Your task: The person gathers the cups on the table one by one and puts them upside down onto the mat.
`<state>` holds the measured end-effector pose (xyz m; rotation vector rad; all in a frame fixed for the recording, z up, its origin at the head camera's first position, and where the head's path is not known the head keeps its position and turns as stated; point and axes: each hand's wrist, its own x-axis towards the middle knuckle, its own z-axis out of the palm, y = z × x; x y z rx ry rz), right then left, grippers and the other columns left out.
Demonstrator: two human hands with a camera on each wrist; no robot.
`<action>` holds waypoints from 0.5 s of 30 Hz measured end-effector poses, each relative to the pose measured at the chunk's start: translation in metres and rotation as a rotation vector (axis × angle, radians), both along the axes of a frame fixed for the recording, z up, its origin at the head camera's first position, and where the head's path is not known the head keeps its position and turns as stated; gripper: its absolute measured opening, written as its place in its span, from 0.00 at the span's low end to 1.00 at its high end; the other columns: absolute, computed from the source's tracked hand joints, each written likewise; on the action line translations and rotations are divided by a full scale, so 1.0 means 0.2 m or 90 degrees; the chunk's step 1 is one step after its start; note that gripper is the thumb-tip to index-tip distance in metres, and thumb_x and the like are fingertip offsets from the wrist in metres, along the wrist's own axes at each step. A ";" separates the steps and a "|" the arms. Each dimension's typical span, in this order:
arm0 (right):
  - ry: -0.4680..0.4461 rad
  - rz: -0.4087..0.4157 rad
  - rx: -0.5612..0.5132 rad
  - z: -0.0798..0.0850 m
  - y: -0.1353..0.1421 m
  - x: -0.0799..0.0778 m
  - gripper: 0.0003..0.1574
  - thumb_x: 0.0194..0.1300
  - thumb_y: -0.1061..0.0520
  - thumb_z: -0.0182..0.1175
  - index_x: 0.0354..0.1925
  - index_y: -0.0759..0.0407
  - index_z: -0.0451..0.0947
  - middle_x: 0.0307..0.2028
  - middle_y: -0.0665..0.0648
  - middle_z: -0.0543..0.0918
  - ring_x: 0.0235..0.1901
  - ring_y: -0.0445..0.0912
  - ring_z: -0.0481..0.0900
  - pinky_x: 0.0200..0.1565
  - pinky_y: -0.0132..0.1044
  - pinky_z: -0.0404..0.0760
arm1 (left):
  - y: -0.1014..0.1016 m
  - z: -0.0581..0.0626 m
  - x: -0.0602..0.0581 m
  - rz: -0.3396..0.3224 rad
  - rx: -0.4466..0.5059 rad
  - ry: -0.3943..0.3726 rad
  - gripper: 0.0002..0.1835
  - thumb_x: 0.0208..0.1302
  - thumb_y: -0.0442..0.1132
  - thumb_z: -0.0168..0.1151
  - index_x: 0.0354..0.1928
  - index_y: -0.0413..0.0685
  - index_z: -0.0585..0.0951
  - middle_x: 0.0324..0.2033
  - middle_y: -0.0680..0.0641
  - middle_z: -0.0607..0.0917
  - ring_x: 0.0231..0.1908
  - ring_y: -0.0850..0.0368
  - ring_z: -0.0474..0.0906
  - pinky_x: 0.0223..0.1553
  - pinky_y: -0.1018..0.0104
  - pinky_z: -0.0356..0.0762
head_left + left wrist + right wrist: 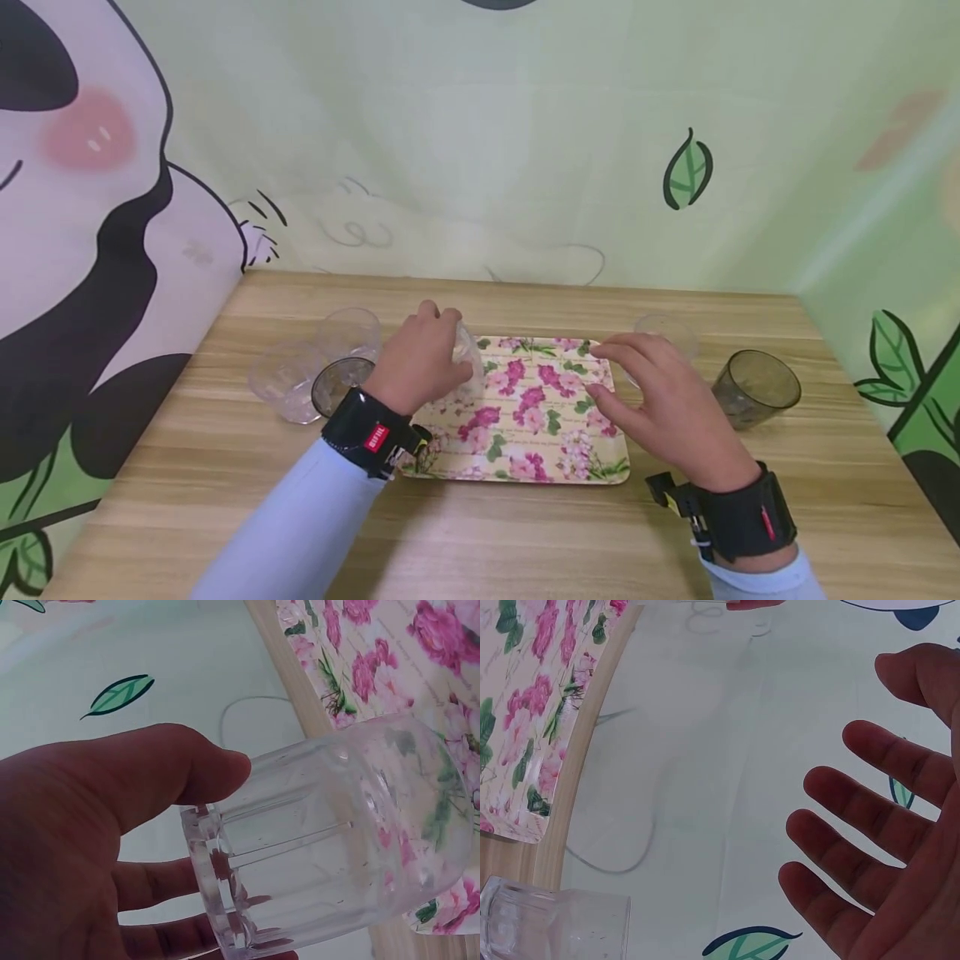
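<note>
One clear cup (322,844) is hanging, apparently mouth-down, by the far left corner of a floral tray (555,408); the left hand (422,362) is pinching its thick base, probably keeping fingers off the rim. Whether it is touching the tray, I cannot tell. The right hand (671,408) is spreading, holding nothing, over the right edge. Two clear tumblers (285,383) and a smoky one (332,390) are sitting beyond the left edge, presumably within reach.

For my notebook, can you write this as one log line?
left hand: holding clear fluted cup upside down | right hand: holding nothing | cream rectangular flowered tray: on wood-grain table
</note>
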<state>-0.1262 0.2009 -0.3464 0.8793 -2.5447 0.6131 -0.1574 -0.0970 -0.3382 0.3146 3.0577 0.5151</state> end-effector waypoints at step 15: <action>-0.006 0.001 -0.002 0.00 0.00 0.00 0.27 0.60 0.50 0.70 0.55 0.58 0.80 0.54 0.62 0.84 0.55 0.56 0.78 0.53 0.59 0.85 | 0.00 -0.03 -0.06 0.003 -0.047 -0.022 0.30 0.57 0.45 0.71 0.56 0.33 0.75 0.45 0.35 0.78 0.37 0.43 0.78 0.33 0.50 0.86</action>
